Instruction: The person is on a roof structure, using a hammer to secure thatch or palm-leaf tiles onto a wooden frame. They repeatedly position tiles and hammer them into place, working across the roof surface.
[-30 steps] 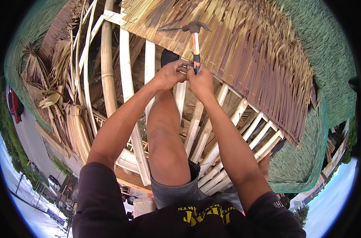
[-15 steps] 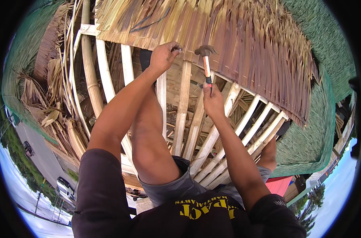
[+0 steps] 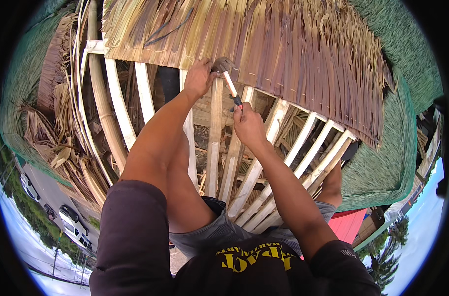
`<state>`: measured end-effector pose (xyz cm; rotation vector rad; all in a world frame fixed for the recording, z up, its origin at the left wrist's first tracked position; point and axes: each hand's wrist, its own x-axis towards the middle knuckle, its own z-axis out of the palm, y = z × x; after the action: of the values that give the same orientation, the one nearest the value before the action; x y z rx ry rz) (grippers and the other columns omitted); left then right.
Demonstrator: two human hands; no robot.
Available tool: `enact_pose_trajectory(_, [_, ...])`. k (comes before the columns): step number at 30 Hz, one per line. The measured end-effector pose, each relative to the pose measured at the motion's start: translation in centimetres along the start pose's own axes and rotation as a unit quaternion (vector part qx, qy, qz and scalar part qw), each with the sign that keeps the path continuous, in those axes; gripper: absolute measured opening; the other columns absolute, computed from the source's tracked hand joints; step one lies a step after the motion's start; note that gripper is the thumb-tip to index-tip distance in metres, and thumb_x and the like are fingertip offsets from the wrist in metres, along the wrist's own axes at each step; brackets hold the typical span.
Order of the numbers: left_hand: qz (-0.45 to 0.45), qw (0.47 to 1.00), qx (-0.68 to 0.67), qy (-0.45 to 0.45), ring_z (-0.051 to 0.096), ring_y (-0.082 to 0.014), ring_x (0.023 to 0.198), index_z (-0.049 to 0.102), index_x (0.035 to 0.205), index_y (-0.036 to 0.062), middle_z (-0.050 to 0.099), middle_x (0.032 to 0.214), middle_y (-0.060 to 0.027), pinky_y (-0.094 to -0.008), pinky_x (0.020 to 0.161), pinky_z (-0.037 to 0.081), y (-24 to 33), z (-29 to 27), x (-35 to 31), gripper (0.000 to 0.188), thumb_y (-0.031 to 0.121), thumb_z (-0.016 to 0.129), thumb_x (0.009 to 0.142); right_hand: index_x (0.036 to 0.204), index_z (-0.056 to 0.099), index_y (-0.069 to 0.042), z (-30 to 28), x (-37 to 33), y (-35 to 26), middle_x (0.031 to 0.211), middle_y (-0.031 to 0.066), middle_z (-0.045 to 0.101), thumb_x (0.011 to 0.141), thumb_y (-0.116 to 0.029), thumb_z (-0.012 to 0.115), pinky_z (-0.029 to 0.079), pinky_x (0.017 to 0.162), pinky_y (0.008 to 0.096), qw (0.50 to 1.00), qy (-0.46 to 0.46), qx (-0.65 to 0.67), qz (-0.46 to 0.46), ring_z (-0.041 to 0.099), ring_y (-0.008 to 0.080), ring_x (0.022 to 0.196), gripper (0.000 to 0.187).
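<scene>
My right hand (image 3: 249, 125) is wrapped round the grip of a claw hammer (image 3: 229, 81) with a pale handle and a dark head. The hammer head is at the lower edge of the palm-leaf thatch (image 3: 264, 44), right by the fingertips of my left hand (image 3: 199, 78). Those fingers are closed in a pinch against the thatch edge, and what they hold is hidden. Just below both hands runs a wooden rafter (image 3: 214, 133), one of several sloping down toward my lap.
Gaps between the rafters show dried leaf and boards below. A bamboo pole (image 3: 103, 103) and loose dried fronds (image 3: 62, 143) lie at left. Green netting (image 3: 377, 172) covers the roof at right. Vehicles stand on a road (image 3: 49, 190) far below at left.
The hammer has come left and its head is now beside my left fingertips. My left hand has shifted slightly left and down; a small pale thing at its fingertips no longer shows.
</scene>
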<state>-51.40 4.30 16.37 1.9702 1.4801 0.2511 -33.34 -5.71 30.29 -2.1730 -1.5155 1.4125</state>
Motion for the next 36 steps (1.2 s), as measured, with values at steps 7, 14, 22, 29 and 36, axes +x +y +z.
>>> enact_pose_trajectory(7, [-0.007,0.999,-0.031,-0.036,0.057,-0.037,0.107,0.072,0.102,0.0037,0.063,0.108,-0.0145,-0.0447,0.097,0.047,-0.4,-0.2,0.1,0.018,0.017,0.071,0.09,0.101,0.057,0.004,-0.5,0.8,0.4,0.075,0.0327,0.065,0.105,-0.03,0.05,0.051,0.069,0.0605,0.996,-0.048,-0.057,0.041,0.065,0.0525,0.075,0.035])
enact_pose_trajectory(14, [-0.384,0.887,-0.21,0.147,0.062,-0.0364,0.109,0.069,0.11,0.0022,0.064,0.119,-0.0218,-0.0433,0.097,0.049,2.3,3.3,-1.1,0.035,0.029,0.076,0.089,0.104,0.06,0.001,-3.9,-2.2,2.6,0.078,0.0309,0.066,0.107,-0.033,0.047,0.05,0.069,0.0577,0.996,0.011,0.035,0.076,0.066,0.0505,0.076,0.036])
enact_pose_trajectory(22, [-0.562,0.702,-0.391,0.195,0.068,-0.032,0.107,0.061,0.122,-0.0065,0.07,0.117,-0.023,-0.0401,0.09,0.053,3.1,5.2,-0.2,0.053,0.034,0.074,0.09,0.106,0.058,-0.001,-5.6,-5.9,4.0,0.076,0.027,0.064,0.108,-0.036,0.046,0.048,0.067,0.0526,0.995,0.01,0.054,0.079,0.065,0.0468,0.073,0.037])
enact_pose_trajectory(29, [-0.546,0.609,-0.552,0.163,0.068,-0.0312,0.099,0.054,0.134,-0.0057,0.066,0.114,-0.0189,-0.0458,0.081,0.059,-0.7,6.9,-0.1,0.049,0.02,0.068,0.095,0.105,0.054,-0.001,-6.4,-5.4,-0.1,0.07,0.0274,0.062,0.105,-0.026,0.054,0.045,0.061,0.0573,0.983,0.027,0.173,-0.048,0.064,0.0494,0.067,0.024])
enact_pose_trajectory(36, [-0.533,0.634,-0.537,0.158,0.068,-0.0303,0.096,0.055,0.129,-0.0046,0.064,0.113,-0.0174,-0.0467,0.077,0.062,-1.4,7.6,-0.4,0.04,0.016,0.068,0.098,0.104,0.055,0.002,-4.7,0.2,-0.7,0.077,0.0313,0.064,0.105,-0.026,0.051,0.049,0.067,0.057,0.999,-0.015,-0.033,-0.016,0.064,0.052,0.076,0.028])
